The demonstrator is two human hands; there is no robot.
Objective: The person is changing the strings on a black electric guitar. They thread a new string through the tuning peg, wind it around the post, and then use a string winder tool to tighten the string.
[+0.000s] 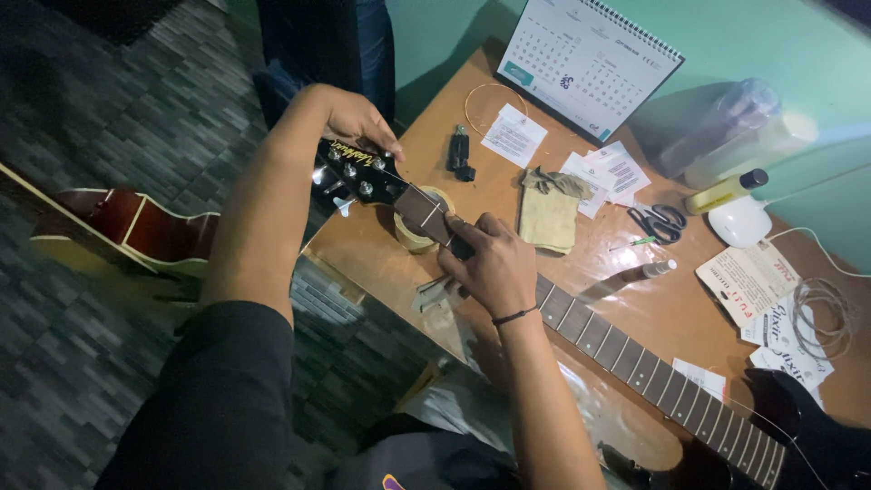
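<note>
A black guitar lies across a brown wooden table (635, 308), its fretted neck (626, 354) running from lower right up to the headstock (358, 172) at the table's left edge. My left hand (358, 118) rests on the top of the headstock by the tuning pegs. My right hand (494, 263) grips the neck just below the nut. The neck rests on a roll of tape (413, 236). A thin string runs from the headstock toward my right hand.
On the table lie a folded cloth (549, 218), scissors (658, 222), a black tool (460, 154), paper slips, a desk calendar (590, 63), a yellow bottle (726, 191), a white mouse (739, 222) and coiled strings (821, 313). Another guitar (136, 231) lies on the floor at left.
</note>
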